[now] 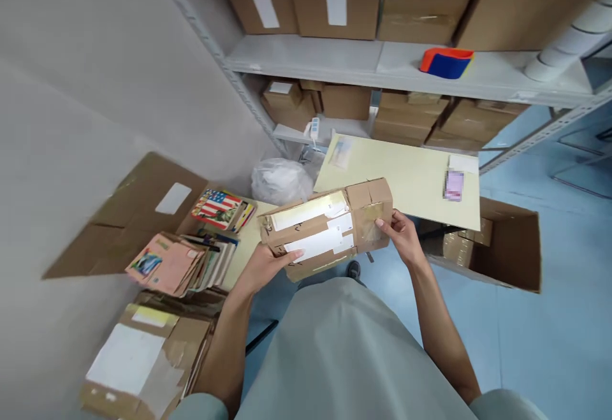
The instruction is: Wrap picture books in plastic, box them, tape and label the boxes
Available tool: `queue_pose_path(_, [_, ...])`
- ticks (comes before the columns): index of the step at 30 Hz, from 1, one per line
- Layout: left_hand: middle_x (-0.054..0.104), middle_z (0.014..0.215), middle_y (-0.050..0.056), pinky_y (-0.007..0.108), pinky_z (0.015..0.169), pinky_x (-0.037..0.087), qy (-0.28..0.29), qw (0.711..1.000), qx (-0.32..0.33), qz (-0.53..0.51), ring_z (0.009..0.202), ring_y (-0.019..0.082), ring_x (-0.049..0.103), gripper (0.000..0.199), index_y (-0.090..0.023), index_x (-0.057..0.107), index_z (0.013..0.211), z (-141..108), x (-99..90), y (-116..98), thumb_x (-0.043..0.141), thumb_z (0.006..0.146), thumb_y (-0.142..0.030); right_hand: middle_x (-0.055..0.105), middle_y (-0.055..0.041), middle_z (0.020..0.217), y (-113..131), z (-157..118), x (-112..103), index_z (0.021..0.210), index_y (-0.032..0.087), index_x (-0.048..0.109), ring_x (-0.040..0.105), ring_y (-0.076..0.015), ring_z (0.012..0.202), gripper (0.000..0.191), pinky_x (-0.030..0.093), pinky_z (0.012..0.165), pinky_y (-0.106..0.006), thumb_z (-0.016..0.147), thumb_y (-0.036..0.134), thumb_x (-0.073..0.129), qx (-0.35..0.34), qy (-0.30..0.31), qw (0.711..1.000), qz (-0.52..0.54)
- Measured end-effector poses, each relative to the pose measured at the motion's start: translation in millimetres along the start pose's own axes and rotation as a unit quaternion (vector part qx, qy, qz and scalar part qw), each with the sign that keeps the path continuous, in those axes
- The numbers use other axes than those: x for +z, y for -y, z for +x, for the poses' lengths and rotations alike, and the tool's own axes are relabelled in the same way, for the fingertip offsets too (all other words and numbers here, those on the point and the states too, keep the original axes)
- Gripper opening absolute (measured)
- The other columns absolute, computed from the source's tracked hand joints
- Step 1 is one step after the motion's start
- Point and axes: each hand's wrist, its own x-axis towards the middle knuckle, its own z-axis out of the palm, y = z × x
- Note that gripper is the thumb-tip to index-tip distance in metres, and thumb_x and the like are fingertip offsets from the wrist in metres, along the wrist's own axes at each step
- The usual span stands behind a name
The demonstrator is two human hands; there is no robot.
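One pale tabletop (392,168) has an open carton (515,235) by its right corner and labelled cardboard (329,229) at its near edge, clamped between thumbs and partly hidden fingers of left hand (264,267) and right hand (402,235).

We count one left hand (264,268) and one right hand (404,236) on one carton (315,243); beyond it, one plastic bag (281,181) and one blue-and-orange item (445,65); to its right, one open box (515,243); to its left, one flag-covered book (217,208).
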Motion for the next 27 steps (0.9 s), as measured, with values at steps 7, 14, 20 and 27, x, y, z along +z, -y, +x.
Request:
queue_pose_path(7, [0.084,0.127,0.013,0.056,0.118,0.058,0.083,0.994,0.042,0.053,0.128,0.041,0.075,0.077,-0.018,0.084,0.117,75.3,63.2,-37.5,0.093,0.064,-0.074,0.084,-0.0094,0.114,-17.1,3.8,-74.8,0.114,0.024,0.076,0.078,-0.0296,0.106,0.052,0.064,0.097,-0.044,0.087,0.067,0.085,0.012,-0.079,0.997,-0.003])
queue_pose_path(14, [0.086,0.118,0.010,0.053,0.120,0.056,0.115,0.982,0.089,0.118,0.133,0.041,0.072,0.069,-0.022,0.085,0.111,150.7,103.3,-58.0,0.088,0.068,-0.076,0.083,-0.0092,0.117,-34.8,27.3,-118.5,0.112,0.025,0.075,0.077,-0.0293,0.113,0.050,0.061,0.109,-0.048,0.090,0.069,0.081,0.009,-0.138,0.989,-0.051])
queue_pose_path(20, [0.084,0.126,0.014,0.051,0.122,0.054,0.134,0.976,0.136,0.110,0.133,0.038,0.073,0.069,-0.018,0.083,0.114,248.0,147.6,-54.6,0.079,0.076,-0.075,0.081,-0.0137,0.128,-39.2,66.6,-142.7,0.125,0.025,0.073,0.074,-0.0330,0.128,0.059,0.060,0.113,-0.053,0.093,0.074,0.072,0.040,-0.174,0.980,-0.091])
queue_pose_path(27, [0.080,0.136,0.015,0.051,0.121,0.054,0.163,0.970,0.154,0.095,0.134,0.035,0.072,0.059,-0.017,0.079,0.121,359.2,198.7,-56.8,0.080,0.080,-0.060,0.074,-0.0141,0.141,-36.6,118.8,-162.8,0.144,0.028,0.066,0.072,-0.0332,0.135,0.072,0.061,0.113,-0.054,0.091,0.075,0.072,0.091,-0.207,0.967,-0.118])
